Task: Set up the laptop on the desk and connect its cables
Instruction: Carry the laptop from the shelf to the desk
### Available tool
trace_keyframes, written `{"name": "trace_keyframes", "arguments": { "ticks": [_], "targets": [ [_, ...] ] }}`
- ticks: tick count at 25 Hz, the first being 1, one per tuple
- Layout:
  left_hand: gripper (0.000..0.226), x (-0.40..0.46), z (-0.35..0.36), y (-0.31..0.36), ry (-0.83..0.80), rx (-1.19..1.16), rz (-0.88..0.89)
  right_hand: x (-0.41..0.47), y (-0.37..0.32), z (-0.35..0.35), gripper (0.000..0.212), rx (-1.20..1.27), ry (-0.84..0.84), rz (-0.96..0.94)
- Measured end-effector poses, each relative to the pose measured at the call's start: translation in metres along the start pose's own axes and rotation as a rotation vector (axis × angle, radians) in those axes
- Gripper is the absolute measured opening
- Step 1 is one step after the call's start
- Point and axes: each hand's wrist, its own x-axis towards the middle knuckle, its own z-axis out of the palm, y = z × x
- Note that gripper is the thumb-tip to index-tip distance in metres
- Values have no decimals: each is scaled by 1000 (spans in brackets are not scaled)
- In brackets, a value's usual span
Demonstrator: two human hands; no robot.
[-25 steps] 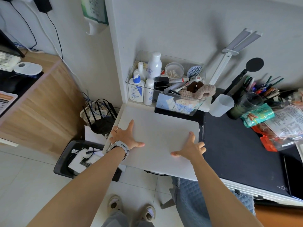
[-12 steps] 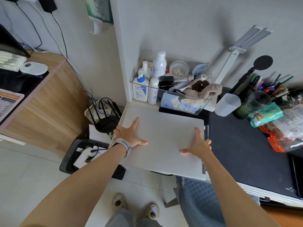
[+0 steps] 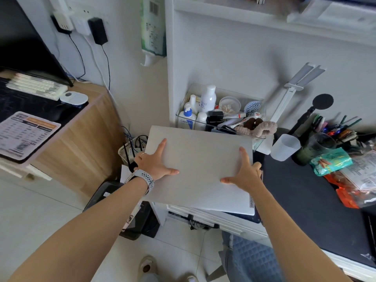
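A closed light-grey laptop is held up off the left end of the desk, and its far edge covers the front of a clear organiser box. My left hand grips its left edge, thumb and forefinger on the lid and the other fingers under it. My right hand grips the right edge the same way. The desk's black mat lies to the right. A black power adapter sits plugged into the wall socket at upper left, its cable hanging down behind the wooden desk.
The organiser holds bottles and a brush. A white cup, a pen holder, snack packets and a white lamp crowd the back right. A router and a black box sit on the floor beside a wooden desk.
The laptop lay flat on the desk with both hands at its sides; now both hands have raised it off the desk. The view has tilted upward.
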Motion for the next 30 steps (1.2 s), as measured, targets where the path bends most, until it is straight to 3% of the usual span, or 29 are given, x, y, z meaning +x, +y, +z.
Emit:
{"name": "trace_keyframes", "arguments": {
  "ticks": [10,14,30],
  "targets": [
    [130,-59,-74,-92,173,-136,-126,-40,-102,38,130,-93,-103,-289],
    [120,-90,-120,-141,299,-138,-152,-68,-161,73,131,-105,-126,-394],
    [126,-228,-271,-448,678,-219,-622,-230,-440,295,131,-147,-393,-904]
  ]
}}
